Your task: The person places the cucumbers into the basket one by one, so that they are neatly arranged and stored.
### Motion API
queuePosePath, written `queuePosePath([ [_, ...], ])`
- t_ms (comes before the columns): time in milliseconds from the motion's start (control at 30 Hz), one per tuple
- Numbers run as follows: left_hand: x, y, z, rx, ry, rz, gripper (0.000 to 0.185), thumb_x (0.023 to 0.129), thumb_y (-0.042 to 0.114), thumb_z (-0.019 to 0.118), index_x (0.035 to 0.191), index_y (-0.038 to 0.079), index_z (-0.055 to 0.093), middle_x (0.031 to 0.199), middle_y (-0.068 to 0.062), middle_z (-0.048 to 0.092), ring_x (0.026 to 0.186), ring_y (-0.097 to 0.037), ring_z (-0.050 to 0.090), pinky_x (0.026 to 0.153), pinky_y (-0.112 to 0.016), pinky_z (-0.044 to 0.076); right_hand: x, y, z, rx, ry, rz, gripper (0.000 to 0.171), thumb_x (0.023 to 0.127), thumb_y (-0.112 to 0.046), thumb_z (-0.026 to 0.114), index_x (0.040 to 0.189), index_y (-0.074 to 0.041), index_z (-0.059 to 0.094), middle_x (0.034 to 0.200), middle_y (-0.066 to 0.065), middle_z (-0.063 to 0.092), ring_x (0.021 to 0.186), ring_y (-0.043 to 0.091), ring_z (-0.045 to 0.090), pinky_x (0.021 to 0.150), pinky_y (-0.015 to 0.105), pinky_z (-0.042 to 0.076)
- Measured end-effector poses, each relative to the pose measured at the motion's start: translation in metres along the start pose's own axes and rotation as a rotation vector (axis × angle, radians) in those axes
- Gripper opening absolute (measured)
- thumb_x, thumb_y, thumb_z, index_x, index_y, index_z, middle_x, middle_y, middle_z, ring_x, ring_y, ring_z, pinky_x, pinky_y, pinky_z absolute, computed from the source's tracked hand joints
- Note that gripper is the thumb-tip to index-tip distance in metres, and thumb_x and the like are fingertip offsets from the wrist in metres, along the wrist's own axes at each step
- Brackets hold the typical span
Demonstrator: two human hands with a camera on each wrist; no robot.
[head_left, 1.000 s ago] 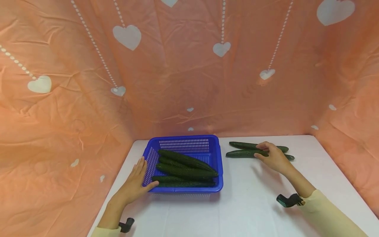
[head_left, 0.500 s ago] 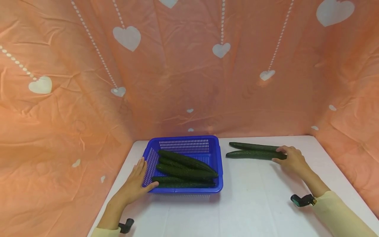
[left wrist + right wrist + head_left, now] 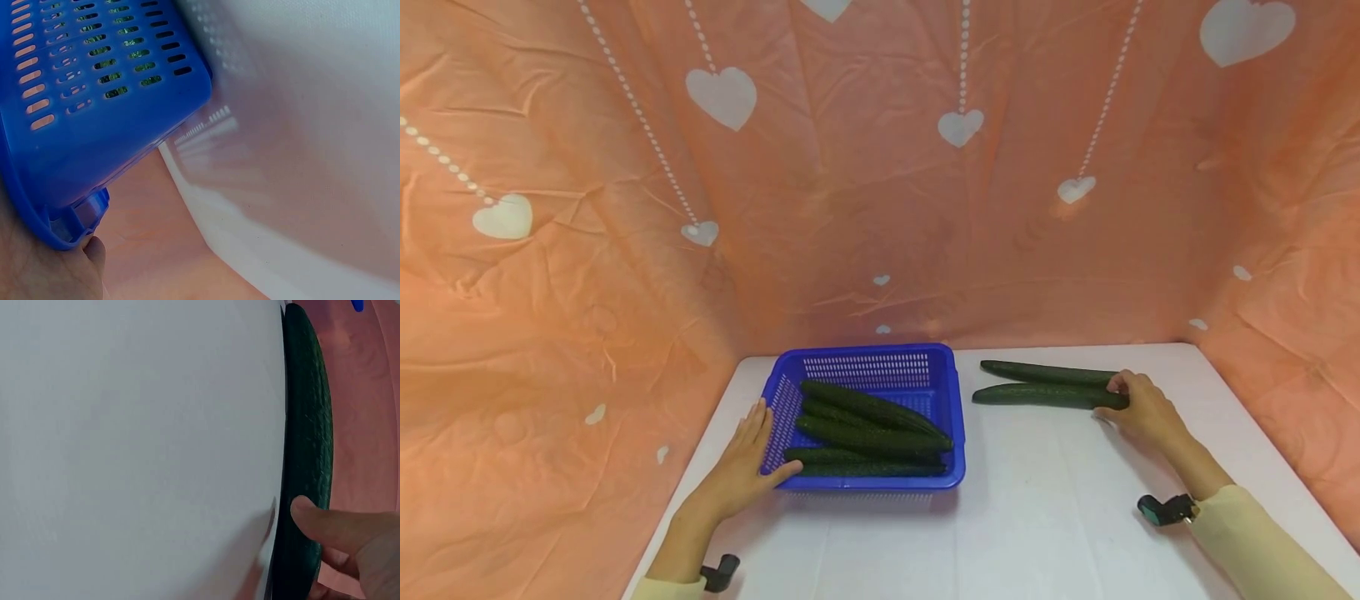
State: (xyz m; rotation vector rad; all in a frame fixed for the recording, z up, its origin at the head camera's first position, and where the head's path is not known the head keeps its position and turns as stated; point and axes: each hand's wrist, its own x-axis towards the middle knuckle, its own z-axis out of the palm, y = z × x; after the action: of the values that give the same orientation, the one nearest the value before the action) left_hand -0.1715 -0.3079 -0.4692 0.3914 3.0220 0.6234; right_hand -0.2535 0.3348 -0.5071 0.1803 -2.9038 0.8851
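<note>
In the head view my right hand (image 3: 1146, 410) holds the nearer of two dark green cucumbers on the table close to its right end. The right wrist view shows the thumb pressed on the side of this cucumber (image 3: 306, 425), with fingers bent behind it. Just behind lies the second cucumber (image 3: 1045, 372), its right end hidden by the hand. My left hand (image 3: 735, 467) rests against the left rim of a blue plastic basket (image 3: 958, 417), fingers extended and thumb at the front corner. Several cucumbers (image 3: 872, 436) lie inside the basket.
A white-covered table (image 3: 1000, 533) carries everything. Orange sheeting (image 3: 850, 208) with white hearts closes off the back and both sides. The basket's slotted wall (image 3: 94, 56) stands near the table's left edge.
My right hand has moved right along the cucumbers and its fingers have closed on the nearer one, which has shifted very slightly toward me. The left hand and basket stay in place.
</note>
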Motion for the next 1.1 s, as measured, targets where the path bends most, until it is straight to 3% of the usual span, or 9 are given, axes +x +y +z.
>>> queuePosePath([
  [200, -0.001, 0.001, 0.0, -0.008, 0.001, -0.002, 0.111, 0.101, 0.061, 0.066, 0.167, -0.011, 0.013, 0.177, -0.027, -0.002, 0.164, -0.048, -0.002, 0.13, -0.067, 0.008, -0.001, 0.009, 0.0, -0.027, -0.017, -0.091, 0.047, 0.084, -0.018, 0.092, 0.119, 0.0, 0.066, 0.1, 0.022, 0.06, 0.095, 0.044, 0.057, 0.074, 0.056, 0.041],
  [433, 0.0, 0.003, 0.0, -0.02, 0.004, -0.001, 0.112, 0.1, 0.059, 0.069, 0.165, -0.013, 0.014, 0.177, -0.029, -0.001, 0.164, -0.049, -0.002, 0.13, -0.068, 0.007, -0.004, 0.017, -0.001, -0.074, -0.087, -0.156, 0.039, 0.082, -0.021, 0.093, 0.115, -0.005, 0.079, 0.107, 0.019, 0.069, 0.102, 0.046, 0.061, 0.079, 0.057, 0.036],
  [567, 0.0, 0.003, 0.0, -0.012, 0.006, -0.004, 0.111, 0.1, 0.06, 0.068, 0.166, -0.012, 0.014, 0.177, -0.028, -0.001, 0.164, -0.048, -0.002, 0.13, -0.068, 0.008, -0.004, 0.02, -0.003, -0.024, -0.123, -0.206, 0.036, 0.081, -0.023, 0.095, 0.108, -0.008, 0.076, 0.102, 0.005, 0.07, 0.099, 0.027, 0.065, 0.088, 0.052, 0.042],
  [633, 0.0, 0.002, 0.0, -0.01, 0.003, -0.007, 0.111, 0.1, 0.06, 0.067, 0.166, -0.012, 0.014, 0.177, -0.028, -0.002, 0.163, -0.049, -0.003, 0.13, -0.068, 0.008, -0.005, 0.022, -0.003, 0.028, -0.137, -0.249, 0.035, 0.081, -0.02, 0.095, 0.106, -0.01, 0.074, 0.101, -0.001, 0.069, 0.096, 0.013, 0.064, 0.088, 0.04, 0.05],
  [733, -0.001, 0.002, -0.001, -0.007, -0.001, -0.016, 0.111, 0.1, 0.061, 0.067, 0.167, -0.011, 0.013, 0.177, -0.028, -0.002, 0.163, -0.049, -0.003, 0.13, -0.069, 0.009, -0.008, 0.023, -0.004, 0.122, -0.133, -0.315, 0.033, 0.083, -0.014, 0.094, 0.105, -0.013, 0.07, 0.101, -0.005, 0.068, 0.093, 0.001, 0.06, 0.083, 0.022, 0.053],
  [800, 0.0, 0.002, -0.002, -0.002, -0.001, -0.02, 0.112, 0.1, 0.061, 0.066, 0.167, -0.011, 0.013, 0.177, -0.028, -0.002, 0.163, -0.049, -0.003, 0.13, -0.069, 0.009, -0.01, 0.021, -0.006, 0.148, -0.114, -0.344, 0.033, 0.084, -0.012, 0.093, 0.106, -0.016, 0.069, 0.101, -0.007, 0.068, 0.093, -0.001, 0.058, 0.081, 0.016, 0.049],
  [1100, 0.001, 0.002, 0.0, -0.007, -0.011, -0.025, 0.112, 0.101, 0.061, 0.066, 0.167, -0.011, 0.012, 0.178, -0.027, -0.004, 0.163, -0.05, -0.004, 0.13, -0.068, 0.007, -0.019, 0.011, -0.016, 0.167, -0.025, -0.321, 0.038, 0.086, -0.007, 0.09, 0.116, -0.013, 0.068, 0.107, 0.002, 0.067, 0.092, 0.0, 0.056, 0.076, 0.015, 0.047],
])
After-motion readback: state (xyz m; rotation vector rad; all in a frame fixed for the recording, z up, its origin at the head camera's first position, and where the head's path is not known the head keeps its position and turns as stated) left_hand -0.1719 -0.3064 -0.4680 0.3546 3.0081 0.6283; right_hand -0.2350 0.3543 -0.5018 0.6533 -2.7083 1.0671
